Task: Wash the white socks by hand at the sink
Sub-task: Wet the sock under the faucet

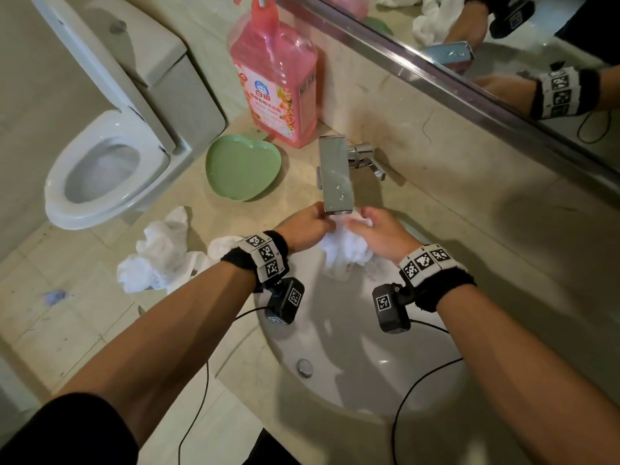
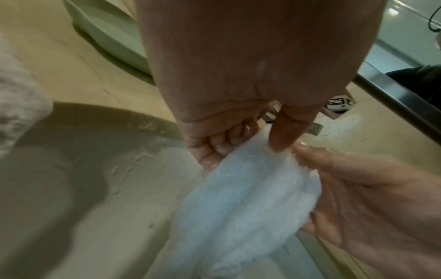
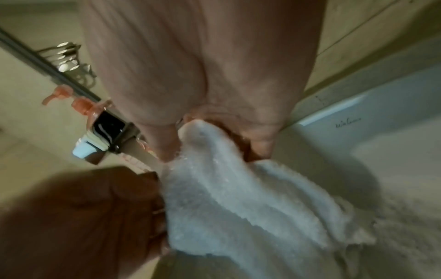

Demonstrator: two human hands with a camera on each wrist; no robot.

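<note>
Both hands — left and right — pinch a sock in their fingers beneath the tap, likely for rinsing.

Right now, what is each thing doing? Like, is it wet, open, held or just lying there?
Sock: wet, held up under the faucet.
Left hand: grips the sock.
Right hand: grips the sock.
Faucet: over the sink; I cannot tell if water runs.
Other socks: crumpled on the counter.
Green dish: empty.
Soap bottle: upright.
Toilet: lid up.
Sink: not filled.
</note>
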